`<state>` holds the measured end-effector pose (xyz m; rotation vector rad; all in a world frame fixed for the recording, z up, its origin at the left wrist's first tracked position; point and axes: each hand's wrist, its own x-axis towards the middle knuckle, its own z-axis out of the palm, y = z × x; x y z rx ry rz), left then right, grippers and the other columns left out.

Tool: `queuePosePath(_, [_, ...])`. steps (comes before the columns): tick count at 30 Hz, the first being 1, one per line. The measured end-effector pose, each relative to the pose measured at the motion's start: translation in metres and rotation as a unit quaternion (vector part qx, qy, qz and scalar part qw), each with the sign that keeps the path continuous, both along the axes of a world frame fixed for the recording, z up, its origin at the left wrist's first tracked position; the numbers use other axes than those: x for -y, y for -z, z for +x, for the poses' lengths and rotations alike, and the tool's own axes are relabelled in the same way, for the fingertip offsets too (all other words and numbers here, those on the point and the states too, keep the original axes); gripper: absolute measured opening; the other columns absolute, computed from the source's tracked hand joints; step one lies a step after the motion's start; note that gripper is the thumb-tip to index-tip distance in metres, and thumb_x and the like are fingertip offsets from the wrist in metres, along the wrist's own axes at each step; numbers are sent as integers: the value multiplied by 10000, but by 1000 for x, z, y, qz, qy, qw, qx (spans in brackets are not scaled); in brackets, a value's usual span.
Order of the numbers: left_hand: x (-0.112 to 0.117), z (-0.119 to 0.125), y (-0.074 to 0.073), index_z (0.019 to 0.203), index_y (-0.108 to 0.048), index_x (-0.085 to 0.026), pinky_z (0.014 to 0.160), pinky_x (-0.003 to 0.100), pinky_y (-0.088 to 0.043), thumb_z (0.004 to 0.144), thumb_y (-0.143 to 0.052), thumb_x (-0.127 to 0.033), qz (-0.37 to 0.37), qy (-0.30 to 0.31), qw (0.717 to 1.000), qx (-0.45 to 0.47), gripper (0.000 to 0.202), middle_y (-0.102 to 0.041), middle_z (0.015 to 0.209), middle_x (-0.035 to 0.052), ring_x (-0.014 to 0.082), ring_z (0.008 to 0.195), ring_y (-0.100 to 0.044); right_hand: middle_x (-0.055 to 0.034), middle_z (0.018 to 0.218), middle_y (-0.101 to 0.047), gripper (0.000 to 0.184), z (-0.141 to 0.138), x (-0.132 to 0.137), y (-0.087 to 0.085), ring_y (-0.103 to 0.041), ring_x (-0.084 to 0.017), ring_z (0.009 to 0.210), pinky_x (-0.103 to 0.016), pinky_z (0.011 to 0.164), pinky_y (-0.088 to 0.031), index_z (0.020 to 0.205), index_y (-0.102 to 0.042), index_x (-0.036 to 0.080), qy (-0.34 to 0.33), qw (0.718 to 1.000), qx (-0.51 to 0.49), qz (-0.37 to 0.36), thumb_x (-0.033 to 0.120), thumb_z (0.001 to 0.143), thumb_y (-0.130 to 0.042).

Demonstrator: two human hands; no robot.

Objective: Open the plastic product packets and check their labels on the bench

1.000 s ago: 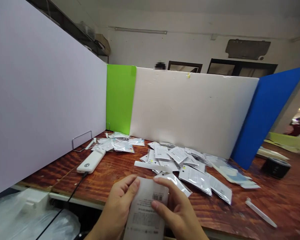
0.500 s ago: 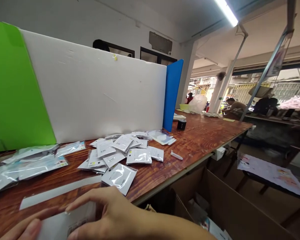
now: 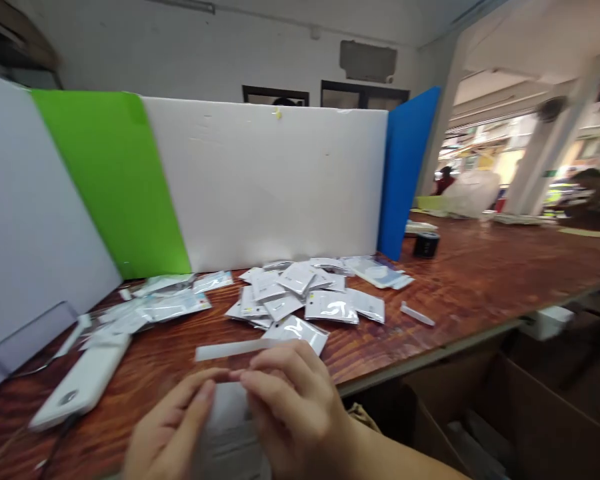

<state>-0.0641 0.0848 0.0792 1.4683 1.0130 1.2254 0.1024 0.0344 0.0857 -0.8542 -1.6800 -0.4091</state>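
Low in the head view, a flat white packet [image 3: 229, 427], blurred by motion, lies between both hands. My left hand [image 3: 173, 423] grips its left side, the thumb on the near face. At the packet's top right, my right hand [image 3: 297, 400] has its fingertips pinched on the upper edge. Just beyond the fingers is a pale strip [image 3: 233, 349] on the brown wooden table [image 3: 155, 373]. Behind it lies a heap of glossy flat white packets [image 3: 300, 290], several deep. Flatter clear-bagged packets [image 3: 150, 307] lie to the left.
White, green and blue boards [image 3: 280, 187] stand behind the packets. A white device [image 3: 83, 387] with a cable lies at left. To the right are a small plastic piece [image 3: 417, 315] and a black roll [image 3: 426, 245]. A cardboard box [image 3: 525, 407] stands below the table edge.
The view has swung left, bringing the white device into sight. My right hand has gone from spanning the packet with spread fingers to pinching its top edge. The packet is now more upright.
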Motion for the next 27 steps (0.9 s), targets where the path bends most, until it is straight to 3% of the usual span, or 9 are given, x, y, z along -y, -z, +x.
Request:
queuePosePath(2, [13,5,-8,887,-727,-222,757,271,-546,744,-686,-423,33,63,997,-23,250,-748,863,45,211,725,-680,-110,871,-648,242,-2,2,-1,-613,-193,806,-327,731,-562,1018,-618,110,-34,998,-7,-48,33,805,-532])
queuePosePath(5, [28,9,-14,1047,-670,-228,766,277,-536,864,-542,-377,70,129,987,-58,269,-736,966,66,211,801,-681,-121,880,-638,230,-5,2,0,-625,-186,795,-298,686,-564,1028,-615,111,-52,995,-40,-78,33,833,-520])
queuePosePath(10, [39,6,-10,1133,-614,-235,710,284,-528,897,-464,-318,165,84,968,-167,292,-740,918,76,212,735,-681,-92,795,-643,172,-6,4,-2,-622,-162,692,-257,587,-542,936,-640,124,-63,994,-39,-76,37,833,-533])
queuePosePath(15, [41,7,-10,1154,-594,-224,581,307,-489,898,-361,-236,244,72,913,-320,345,-746,846,82,252,653,-687,-72,755,-659,195,-6,9,1,-624,-159,652,-259,578,-527,839,-655,157,-49,991,16,-122,70,859,-482])
queuePosePath(17, [43,9,-13,1141,-614,-225,593,313,-480,887,-392,-235,222,78,917,-322,337,-747,845,87,271,685,-692,-66,729,-662,205,-5,9,1,-621,-156,628,-257,562,-516,783,-654,161,-47,986,4,-161,90,855,-475])
queuePosePath(19, [44,9,-17,1086,-655,-244,631,301,-478,872,-467,-266,169,88,945,-267,286,-745,854,84,272,736,-690,-45,655,-652,210,-3,8,-2,-608,-146,569,-247,522,-500,706,-638,164,-54,972,-62,-221,120,848,-490])
queuePosePath(22, [38,6,-20,984,-676,-238,672,287,-481,838,-564,-340,52,90,986,-131,211,-733,874,84,254,777,-673,-21,630,-661,220,8,3,-9,-644,-146,585,-249,558,-536,694,-628,176,-76,927,-265,-255,194,877,-506])
queuePosePath(25, [23,2,-16,902,-627,-207,583,280,-476,792,-614,-416,-88,55,994,20,237,-698,735,52,211,640,-637,-29,863,-673,165,19,3,-16,-684,-176,855,-327,798,-563,812,-644,187,-72,882,-459,-81,206,904,-508])
queuePosePath(27, [12,0,-12,836,-598,-184,513,255,-450,730,-669,-410,-148,15,984,100,260,-653,626,17,172,540,-587,-26,946,-636,163,21,9,-19,-652,-183,961,-354,877,-536,843,-644,200,-70,885,-459,25,148,904,-502])
